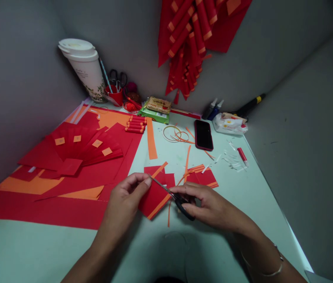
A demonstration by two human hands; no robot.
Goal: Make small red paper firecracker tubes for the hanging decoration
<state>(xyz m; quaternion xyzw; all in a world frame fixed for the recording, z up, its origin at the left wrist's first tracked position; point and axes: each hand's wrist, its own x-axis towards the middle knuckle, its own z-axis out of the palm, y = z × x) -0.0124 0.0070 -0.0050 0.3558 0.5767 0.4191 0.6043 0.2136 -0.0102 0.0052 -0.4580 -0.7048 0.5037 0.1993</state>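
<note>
My left hand point(128, 197) pinches a thin orange paper strip point(160, 169) between thumb and fingertips; the strip's other end points up and away. Black-handled scissors point(182, 205) are in my right hand point(206, 205), with fingers around the handles and the blades reaching to the strip beside my left thumb. How far the blades are apart I cannot tell. Below them lies a red paper piece point(152, 197) with an orange band along its lower right edge. Beyond my right hand are smaller red pieces point(206, 177) with orange edges, and loose orange strips point(187, 157).
Red and orange sheets with a pleated red fan point(86, 143) cover the left side. Several red rolls point(135, 124), a wider orange strip point(151, 137), a phone point(204, 135), a glue stick point(242, 156) and a lidded cup point(85, 68) stand or lie farther back. Red paper firecrackers point(194, 35) hang on the wall.
</note>
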